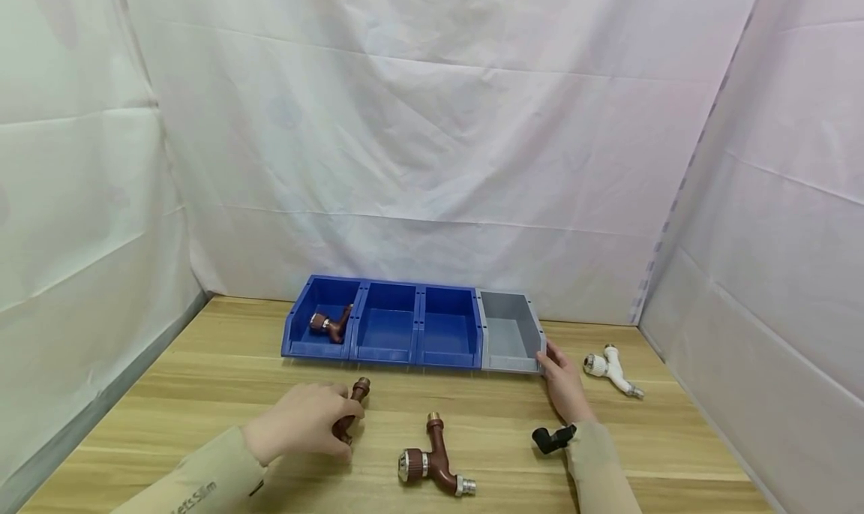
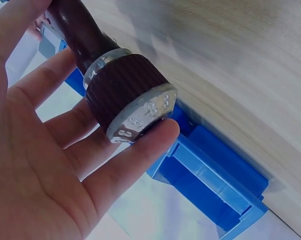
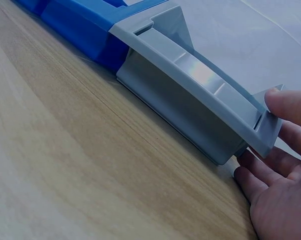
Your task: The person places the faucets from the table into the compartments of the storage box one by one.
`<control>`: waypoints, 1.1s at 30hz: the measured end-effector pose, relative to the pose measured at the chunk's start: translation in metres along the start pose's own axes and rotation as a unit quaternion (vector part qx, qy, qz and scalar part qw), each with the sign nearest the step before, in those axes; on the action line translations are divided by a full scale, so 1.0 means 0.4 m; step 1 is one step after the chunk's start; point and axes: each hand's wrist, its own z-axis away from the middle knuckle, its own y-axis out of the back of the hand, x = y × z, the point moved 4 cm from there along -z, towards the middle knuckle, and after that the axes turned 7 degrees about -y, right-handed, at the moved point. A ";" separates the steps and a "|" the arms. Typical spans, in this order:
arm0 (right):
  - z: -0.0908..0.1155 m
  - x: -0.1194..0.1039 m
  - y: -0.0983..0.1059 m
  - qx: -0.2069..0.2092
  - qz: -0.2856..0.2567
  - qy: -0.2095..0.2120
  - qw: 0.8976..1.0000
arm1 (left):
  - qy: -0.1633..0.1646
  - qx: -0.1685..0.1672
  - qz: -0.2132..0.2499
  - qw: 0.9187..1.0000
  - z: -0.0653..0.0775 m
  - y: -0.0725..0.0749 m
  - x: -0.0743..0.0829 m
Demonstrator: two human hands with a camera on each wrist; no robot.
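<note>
The held tap is dark brown and glossy, with a ribbed round handle, a silver collar behind the handle and a bright silver end cap. It is located over the left part of the bench, in front of the bin row. Whether it touches the surface cannot be told.

The left hand grips the tap; its fingers are partly curled and spread along the body and handle. The right hand pinches the front right corner of the grey bin, thumb on the rim, remaining fingers at the outer side and below.

The grey bin adjoins three blue bins. The leftmost blue bin contains a second brown tap. A third brown tap lies on the bench between the two forearms. A white tap lies to the right of the right hand.

Bare wood separates the held tap from the front edges of the bins, and from the third tap. White sheeting bounds the bench at the rear and both sides.

The left sleeve bears the lettering "LetsSlim". Raised characters ring the end cap; they cannot be read reliably.
</note>
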 end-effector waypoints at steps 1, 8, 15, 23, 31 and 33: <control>-0.001 0.000 0.000 0.001 -0.001 -0.001 1.000 | 0.000 0.000 0.001 1.000 -0.001 0.002 0.001; -0.003 -0.004 0.001 0.000 -0.004 0.002 1.000 | -0.008 0.008 -0.005 1.000 -0.006 0.016 0.009; -0.008 0.000 0.002 -0.001 -0.001 0.004 1.000 | -0.013 0.017 -0.008 1.000 -0.009 0.021 0.012; 0.001 0.003 -0.004 -0.006 -0.013 0.002 1.000 | -0.013 0.012 -0.006 1.000 -0.012 0.022 0.011; 0.007 -0.001 -0.007 -0.016 -0.040 0.003 0.999 | -0.012 0.010 -0.013 1.000 -0.015 0.032 0.011; 0.006 -0.001 -0.007 -0.017 -0.041 0.001 0.999 | -0.009 0.008 -0.012 1.000 -0.016 0.033 0.011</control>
